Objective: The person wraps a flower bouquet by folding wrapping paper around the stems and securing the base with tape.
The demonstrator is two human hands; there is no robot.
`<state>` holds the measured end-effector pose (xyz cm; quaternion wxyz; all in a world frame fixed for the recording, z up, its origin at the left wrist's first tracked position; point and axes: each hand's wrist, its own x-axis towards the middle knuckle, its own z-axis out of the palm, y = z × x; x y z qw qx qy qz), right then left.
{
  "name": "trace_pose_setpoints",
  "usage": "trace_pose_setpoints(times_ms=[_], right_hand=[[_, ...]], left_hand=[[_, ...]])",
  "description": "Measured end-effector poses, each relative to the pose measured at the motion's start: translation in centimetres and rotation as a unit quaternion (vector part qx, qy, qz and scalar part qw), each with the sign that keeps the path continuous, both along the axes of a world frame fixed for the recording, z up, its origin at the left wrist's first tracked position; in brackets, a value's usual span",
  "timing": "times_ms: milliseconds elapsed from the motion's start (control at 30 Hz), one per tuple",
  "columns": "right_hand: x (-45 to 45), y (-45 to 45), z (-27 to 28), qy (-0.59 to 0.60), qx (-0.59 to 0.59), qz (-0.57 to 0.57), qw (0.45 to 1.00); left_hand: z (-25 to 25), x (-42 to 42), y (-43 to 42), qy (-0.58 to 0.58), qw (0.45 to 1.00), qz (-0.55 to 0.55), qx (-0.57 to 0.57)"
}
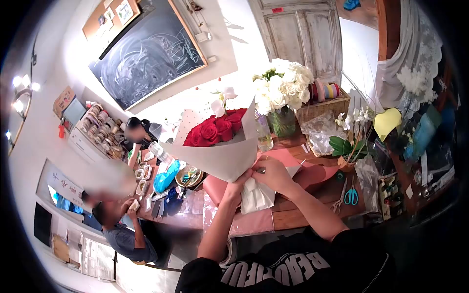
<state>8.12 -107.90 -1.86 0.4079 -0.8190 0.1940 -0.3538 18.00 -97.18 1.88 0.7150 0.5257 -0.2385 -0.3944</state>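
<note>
A bouquet of red roses point(215, 131), wrapped in pale paper point(220, 158), stands upright above the wooden table. My left hand point(235, 188) is closed round the narrow neck of the wrapping from the left. My right hand point(272, 173) meets it at the same neck, its fingers bent and pressed against the gathered paper. Below both hands the white lower end of the wrapping point(256, 196) flares out. Behind and beneath lies reddish-pink paper point(312, 171) on the table.
White roses point(283, 85) fill a glass vase point(282, 122) behind the bouquet. Teal scissors point(351, 197) and a potted orchid point(346, 163) are at the right. Two people are at the left, near food containers point(141, 187), a blue bag point(167, 177) and a basket point(189, 176).
</note>
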Motion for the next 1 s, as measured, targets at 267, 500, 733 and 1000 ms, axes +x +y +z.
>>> trace_pose_setpoints(times_ms=[267,500,733,1000], right_hand=[[-0.6,-0.7,-3.2,-0.082,0.149,0.046,0.984],[-2.6,-2.1,-2.6,-0.093,0.195,0.123,0.968],[-2.7,-2.0,-2.6,-0.106,0.093,0.064,0.988],[-2.4,-1.0,-2.9,-0.048,0.099,0.011,0.994]], left_hand=[[-6.2,1.5,-1.7,0.101,0.993,-0.059,0.022],[-6.5,1.6,-1.7,0.118,0.978,-0.166,0.050],[-5.8,1.2,-2.0,0.097,0.984,-0.144,0.049],[-6.7,0.3,-2.2,0.150,0.984,-0.072,0.068]])
